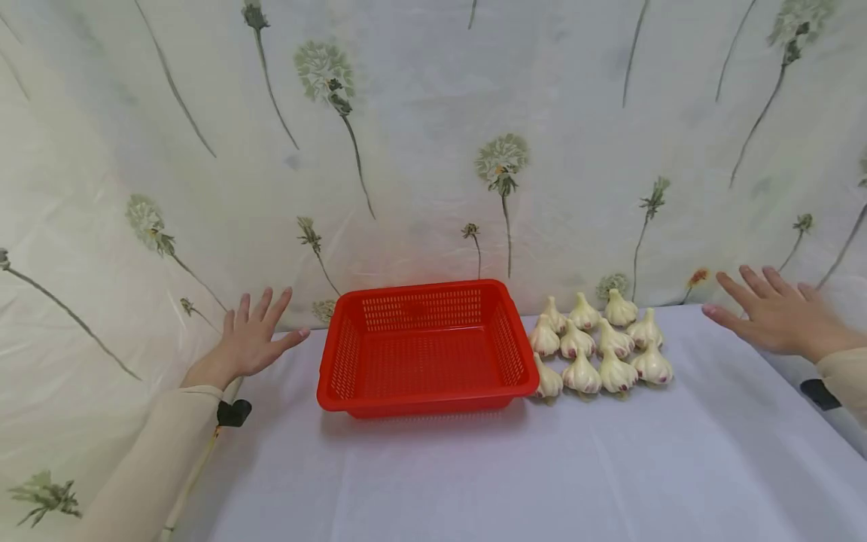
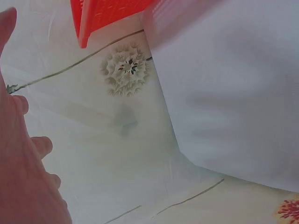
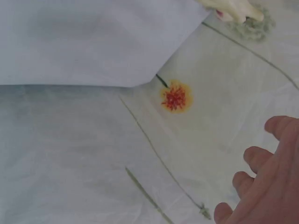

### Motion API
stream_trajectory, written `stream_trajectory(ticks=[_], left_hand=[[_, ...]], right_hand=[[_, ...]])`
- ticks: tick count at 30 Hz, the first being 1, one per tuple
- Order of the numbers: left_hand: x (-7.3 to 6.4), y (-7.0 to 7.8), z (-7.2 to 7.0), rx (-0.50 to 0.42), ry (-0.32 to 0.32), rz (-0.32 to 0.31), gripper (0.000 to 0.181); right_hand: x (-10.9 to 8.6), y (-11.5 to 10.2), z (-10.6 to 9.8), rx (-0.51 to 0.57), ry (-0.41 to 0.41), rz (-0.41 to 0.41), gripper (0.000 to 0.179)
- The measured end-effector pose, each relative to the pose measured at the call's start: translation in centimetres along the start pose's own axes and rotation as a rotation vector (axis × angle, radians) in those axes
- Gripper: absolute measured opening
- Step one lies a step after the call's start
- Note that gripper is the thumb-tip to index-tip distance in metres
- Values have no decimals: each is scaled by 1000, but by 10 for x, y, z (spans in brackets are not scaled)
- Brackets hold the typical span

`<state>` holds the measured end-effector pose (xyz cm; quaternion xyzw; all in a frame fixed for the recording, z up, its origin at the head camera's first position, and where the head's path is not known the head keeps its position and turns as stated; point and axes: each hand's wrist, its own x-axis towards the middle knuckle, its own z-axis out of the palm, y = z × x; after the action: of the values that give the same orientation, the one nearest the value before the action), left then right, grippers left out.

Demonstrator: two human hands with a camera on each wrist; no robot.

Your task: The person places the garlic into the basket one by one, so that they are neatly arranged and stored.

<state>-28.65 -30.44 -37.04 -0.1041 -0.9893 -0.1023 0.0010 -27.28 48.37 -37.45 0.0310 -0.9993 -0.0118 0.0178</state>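
Note:
A red plastic basket (image 1: 427, 403) with slotted sides stands on the white-covered table, its inside bare. Right beside it, several garlic bulbs (image 1: 581, 374) are set in rows, stems up. To the left of the basket, my left hand (image 1: 249, 339) is held up with its fingers spread, touching nothing. My right hand (image 1: 779, 312) is likewise spread in the air, to the right of the garlic. The left wrist view has the basket's corner (image 2: 112, 18) at its top, and part of the garlic (image 3: 233, 9) shows at the top of the right wrist view.
The white tabletop (image 1: 474, 482) runs toward me in front of the basket and garlic. Behind it hangs a pale curtain (image 1: 420, 150) printed with dandelions. Table edges show near both hands.

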Motion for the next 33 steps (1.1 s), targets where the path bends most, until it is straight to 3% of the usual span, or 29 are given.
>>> stream_trajectory(ticks=[5, 11, 16, 22, 26, 33], left_hand=[[-5, 4, 12, -25, -21, -13, 100], [-13, 9, 23, -27, -70, -60, 107], [-22, 21, 37, -7, -93, -56, 115], [-34, 39, 56, -120, -125, -4, 123], [-41, 49, 67, -181, -137, 28, 130], [-39, 55, 79, -253, -76, 67, 129]], right_hand=[[1, -23, -3, -9, -34, -45, 94], [2, -60, -7, -5, 9, -115, 88], [4, -94, 3, 51, 21, -163, 84], [1, -142, 28, 229, 147, -248, 80], [-3, -172, 50, 280, 253, -308, 78], [-6, -201, 81, 316, 378, -397, 68]])
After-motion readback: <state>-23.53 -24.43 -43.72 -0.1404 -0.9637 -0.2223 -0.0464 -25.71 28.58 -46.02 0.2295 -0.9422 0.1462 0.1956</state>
